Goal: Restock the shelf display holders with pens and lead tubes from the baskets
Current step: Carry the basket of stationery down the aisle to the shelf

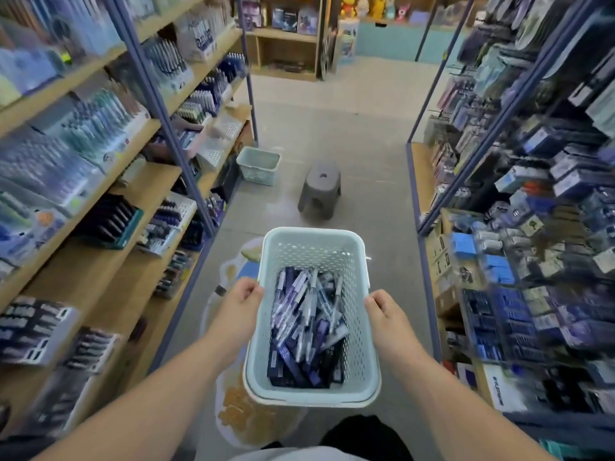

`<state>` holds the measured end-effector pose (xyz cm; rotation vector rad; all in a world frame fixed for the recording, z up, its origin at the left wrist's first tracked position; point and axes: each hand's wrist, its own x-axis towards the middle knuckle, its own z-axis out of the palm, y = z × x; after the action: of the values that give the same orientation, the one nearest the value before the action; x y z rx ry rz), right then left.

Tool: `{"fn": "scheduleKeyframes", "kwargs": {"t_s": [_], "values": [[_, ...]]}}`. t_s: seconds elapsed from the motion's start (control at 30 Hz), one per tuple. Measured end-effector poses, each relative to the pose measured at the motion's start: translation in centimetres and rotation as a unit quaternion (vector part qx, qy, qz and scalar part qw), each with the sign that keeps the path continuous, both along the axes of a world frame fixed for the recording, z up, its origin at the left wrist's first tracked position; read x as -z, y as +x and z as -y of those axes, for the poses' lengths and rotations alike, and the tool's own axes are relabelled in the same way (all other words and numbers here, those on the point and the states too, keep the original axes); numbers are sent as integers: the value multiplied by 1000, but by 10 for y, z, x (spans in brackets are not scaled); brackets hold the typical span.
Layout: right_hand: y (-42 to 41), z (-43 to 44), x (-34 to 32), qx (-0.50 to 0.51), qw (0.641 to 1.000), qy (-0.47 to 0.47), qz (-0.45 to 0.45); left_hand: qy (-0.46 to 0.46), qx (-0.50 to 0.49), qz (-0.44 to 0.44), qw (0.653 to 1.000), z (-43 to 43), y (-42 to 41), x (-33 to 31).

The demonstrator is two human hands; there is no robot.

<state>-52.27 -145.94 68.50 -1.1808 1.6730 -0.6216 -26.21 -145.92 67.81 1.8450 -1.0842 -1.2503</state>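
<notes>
Head — left hand (241, 302), right hand (386, 316) on basket (312, 244)

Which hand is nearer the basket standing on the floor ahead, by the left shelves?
Left. The left hand grips the held basket's left rim, on the same side as the floor basket; the right hand grips the right rim, farther across.
</notes>
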Motion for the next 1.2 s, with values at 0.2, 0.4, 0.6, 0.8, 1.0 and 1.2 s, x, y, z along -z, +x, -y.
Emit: {"fn": "scheduleKeyframes", "kwargs": {"t_s": [0.2,0.4,0.6,0.8,1.0,1.2], "values": [[7,159,15,-22,1000,1,11,12,-34,4,999,142,7,15],[10,347,17,-86,996,17,20,25,-95,22,995,293,2,18],[31,504,6,-131,991,6,20,28,-143,38,989,425,16,4],[75,646,20,-138,990,16,13,32,-174,18,984,566,58,20],[146,798,36,-139,990,3,-29,28,-149,32,988,720,135,42],[218,931,19,-154,987,18,-47,30,-119,22,992,848,208,26]]}}
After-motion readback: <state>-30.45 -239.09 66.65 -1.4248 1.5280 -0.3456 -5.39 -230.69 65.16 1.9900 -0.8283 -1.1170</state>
